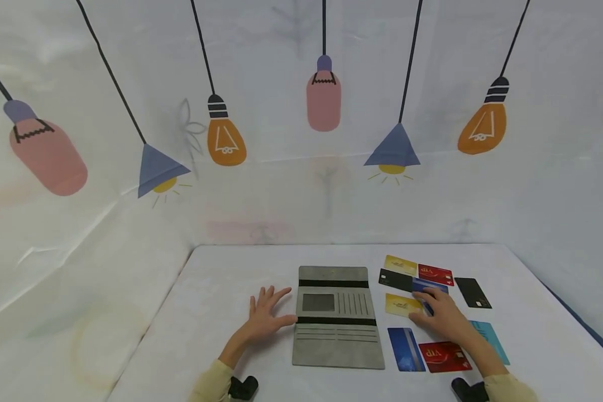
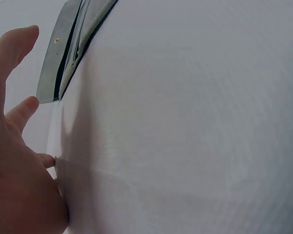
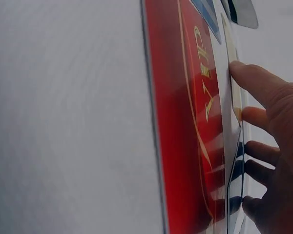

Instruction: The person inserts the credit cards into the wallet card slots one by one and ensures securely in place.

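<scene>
A grey wallet (image 1: 338,318) lies open and flat on the white table (image 1: 221,290). My left hand (image 1: 268,312) lies flat beside its left edge with fingers spread, the thumb touching the wallet. In the left wrist view the wallet's edge (image 2: 71,44) shows just past my left hand (image 2: 14,146). My right hand (image 1: 439,314) rests on loose cards to the right of the wallet, its fingers on a yellow card (image 1: 401,305) and a blue card (image 1: 430,285). The right wrist view shows my right hand (image 3: 263,122) touching the yellow card (image 3: 233,53), next to a red VIP card (image 3: 185,122).
More cards lie around my right hand: yellow (image 1: 401,264), red VIP (image 1: 435,273), two black ones (image 1: 396,279) (image 1: 473,292), teal (image 1: 489,335), blue striped (image 1: 405,349), red VIP (image 1: 444,356). A lamp-printed backdrop (image 1: 301,139) walls in the table on three sides.
</scene>
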Available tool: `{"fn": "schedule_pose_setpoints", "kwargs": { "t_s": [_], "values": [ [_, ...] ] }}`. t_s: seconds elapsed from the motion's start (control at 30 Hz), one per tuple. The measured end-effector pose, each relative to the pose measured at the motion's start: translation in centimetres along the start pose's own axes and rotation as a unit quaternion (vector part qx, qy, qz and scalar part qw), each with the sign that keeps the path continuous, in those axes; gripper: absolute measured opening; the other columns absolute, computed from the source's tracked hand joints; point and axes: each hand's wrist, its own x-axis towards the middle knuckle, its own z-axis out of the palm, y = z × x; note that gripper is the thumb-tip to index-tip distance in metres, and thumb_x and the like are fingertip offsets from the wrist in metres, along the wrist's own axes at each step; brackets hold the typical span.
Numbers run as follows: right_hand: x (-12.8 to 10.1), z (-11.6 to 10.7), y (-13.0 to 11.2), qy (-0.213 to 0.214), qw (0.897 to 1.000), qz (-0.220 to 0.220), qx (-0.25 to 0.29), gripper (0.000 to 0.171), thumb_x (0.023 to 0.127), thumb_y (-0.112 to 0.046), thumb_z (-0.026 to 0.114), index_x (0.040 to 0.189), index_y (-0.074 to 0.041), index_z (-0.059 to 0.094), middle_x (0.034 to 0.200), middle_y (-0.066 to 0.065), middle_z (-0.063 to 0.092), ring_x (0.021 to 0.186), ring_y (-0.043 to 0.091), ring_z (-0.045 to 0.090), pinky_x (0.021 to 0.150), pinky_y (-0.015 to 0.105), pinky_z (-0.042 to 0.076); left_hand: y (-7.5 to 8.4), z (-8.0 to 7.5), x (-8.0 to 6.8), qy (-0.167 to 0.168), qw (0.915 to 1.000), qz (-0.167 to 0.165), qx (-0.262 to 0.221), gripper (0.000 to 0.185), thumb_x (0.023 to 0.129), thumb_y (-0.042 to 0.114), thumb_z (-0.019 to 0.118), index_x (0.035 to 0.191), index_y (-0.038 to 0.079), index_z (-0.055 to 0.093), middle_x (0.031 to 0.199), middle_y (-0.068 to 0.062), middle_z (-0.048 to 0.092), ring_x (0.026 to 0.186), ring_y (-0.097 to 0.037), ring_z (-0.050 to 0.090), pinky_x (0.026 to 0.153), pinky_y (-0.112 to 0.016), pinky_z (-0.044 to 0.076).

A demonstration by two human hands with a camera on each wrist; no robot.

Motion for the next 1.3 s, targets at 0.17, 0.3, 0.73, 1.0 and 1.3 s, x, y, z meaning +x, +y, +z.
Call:
{"fn": "schedule_pose_setpoints", "kwargs": {
  "t_s": [0.17, 0.3, 0.73, 1.0, 1.3],
  "values": [
    [0.06, 0.08, 0.20, 0.012, 1.000, -0.004, 0.019, 0.057, 0.082, -0.040, 0.077, 0.123, -0.003, 0.064, 0.135, 0.033, 0.045, 0.124, 0.054, 0.038, 0.097, 0.074, 0.034, 0.08, 0.37, -0.09, -0.007, 0.9993, -0.006, 0.035, 0.077, 0.083, 0.050, 0.074, 0.147, 0.020, 0.047, 0.159, -0.031, 0.017, 0.148, -0.050, -0.001, 0.114, -0.066, -0.007],
    [0.20, 0.06, 0.27, 0.007, 0.999, 0.003, 0.040, 0.051, 0.080, -0.036, 0.079, 0.115, -0.002, 0.065, 0.134, 0.034, 0.045, 0.123, 0.054, 0.038, 0.098, 0.073, 0.035, 0.10, 0.53, -0.26, -0.005, 0.9982, -0.010, 0.060, 0.079, 0.080, 0.050, 0.076, 0.147, 0.021, 0.047, 0.159, -0.031, 0.016, 0.149, -0.050, 0.000, 0.115, -0.065, -0.005],
    [0.42, 0.28, 0.85, 0.032, 0.996, 0.004, 0.080, 0.031, 0.086, -0.018, 0.074, 0.108, -0.001, 0.062, 0.125, 0.031, 0.052, 0.115, 0.050, 0.045, 0.097, 0.072, 0.035, 0.94, 0.36, -0.74, -0.011, 0.9957, -0.003, 0.092, 0.078, 0.077, 0.046, 0.077, 0.145, 0.019, 0.050, 0.158, -0.032, 0.017, 0.148, -0.051, 0.003, 0.114, -0.067, -0.001],
    [0.49, 0.04, 0.74, 0.027, 0.995, 0.022, 0.097, 0.027, 0.089, -0.017, 0.069, 0.110, -0.002, 0.062, 0.130, 0.034, 0.048, 0.120, 0.052, 0.040, 0.099, 0.074, 0.030, 0.71, 0.27, -0.70, -0.020, 0.9939, -0.001, 0.109, 0.073, 0.079, 0.048, 0.075, 0.144, 0.021, 0.052, 0.159, -0.032, 0.016, 0.148, -0.051, 0.002, 0.115, -0.066, -0.002],
    [0.48, -0.30, 0.75, 0.002, 0.991, 0.051, 0.121, 0.033, 0.091, -0.021, 0.067, 0.113, 0.002, 0.060, 0.135, 0.036, 0.044, 0.125, 0.053, 0.034, 0.102, 0.075, 0.026, 0.40, 0.55, -0.57, -0.026, 0.9923, -0.004, 0.121, 0.073, 0.080, 0.049, 0.074, 0.144, 0.023, 0.051, 0.160, -0.030, 0.015, 0.149, -0.049, 0.000, 0.115, -0.065, -0.003]
  ]
}}
